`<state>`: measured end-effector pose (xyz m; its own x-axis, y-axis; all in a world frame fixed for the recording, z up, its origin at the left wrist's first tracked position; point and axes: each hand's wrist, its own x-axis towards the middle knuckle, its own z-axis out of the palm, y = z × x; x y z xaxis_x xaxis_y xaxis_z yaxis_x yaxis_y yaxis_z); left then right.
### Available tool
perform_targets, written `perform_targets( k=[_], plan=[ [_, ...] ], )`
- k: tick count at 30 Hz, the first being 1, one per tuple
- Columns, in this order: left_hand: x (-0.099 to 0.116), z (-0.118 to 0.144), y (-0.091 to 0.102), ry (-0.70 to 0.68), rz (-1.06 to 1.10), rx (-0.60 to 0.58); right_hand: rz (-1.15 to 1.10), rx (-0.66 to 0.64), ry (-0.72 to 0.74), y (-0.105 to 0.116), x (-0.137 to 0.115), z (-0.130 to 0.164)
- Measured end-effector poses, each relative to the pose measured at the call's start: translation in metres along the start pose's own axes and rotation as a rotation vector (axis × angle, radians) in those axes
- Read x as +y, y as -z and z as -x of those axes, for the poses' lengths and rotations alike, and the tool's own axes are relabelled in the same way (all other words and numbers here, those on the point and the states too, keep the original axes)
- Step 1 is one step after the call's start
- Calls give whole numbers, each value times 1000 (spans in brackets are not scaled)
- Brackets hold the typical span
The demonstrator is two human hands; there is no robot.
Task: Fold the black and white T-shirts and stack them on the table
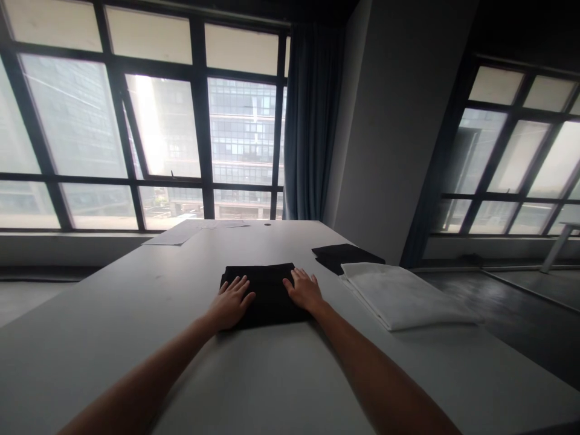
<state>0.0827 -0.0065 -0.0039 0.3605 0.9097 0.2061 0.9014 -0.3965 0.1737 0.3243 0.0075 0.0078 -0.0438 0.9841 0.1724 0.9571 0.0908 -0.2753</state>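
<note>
A folded black cloth (269, 296) lies flat on the white table (136, 326) in front of me. My left hand (230, 304) rests on its left side, fingers stretched out and slightly spread. On its right side lies my right hand (304, 290), palm down with the fingers apart. Neither hand grips the cloth; both press or rest on top of it. What kind of cloth item it is cannot be made out.
To the right sits a folded white cloth (403, 296), partly over another folded black cloth (344, 255). Sheets of paper (174, 234) lie at the table's far left. Behind stand windows (163, 127), a blue curtain (312, 121) and a pillar (389, 121).
</note>
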Motion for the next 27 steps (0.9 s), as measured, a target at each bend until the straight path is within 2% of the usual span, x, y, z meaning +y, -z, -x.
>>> perform_targets(
  k=[2,6,11,15,19,21,24,27],
  plan=[
    [6,7,-6,-49,3,-28,-6,-24,102,-2,-9,7],
    [7,12,-13,-59,22,-32,10,-193,248,-11,-24,17],
    [-1,14,-13,-41,52,-21,24,-222,228,-12,-21,18],
    [-6,19,-7,0,57,-55,46,-235,148,-9,-16,18],
    [-5,23,-3,15,52,-50,70,-209,158,-3,-17,21],
    [-3,24,-2,37,72,-49,108,-162,82,4,-14,21],
    [-1,24,-1,101,102,-54,161,-81,-142,20,-2,18],
    [-2,23,-2,110,113,-46,72,-121,-249,33,14,13]
  ],
)
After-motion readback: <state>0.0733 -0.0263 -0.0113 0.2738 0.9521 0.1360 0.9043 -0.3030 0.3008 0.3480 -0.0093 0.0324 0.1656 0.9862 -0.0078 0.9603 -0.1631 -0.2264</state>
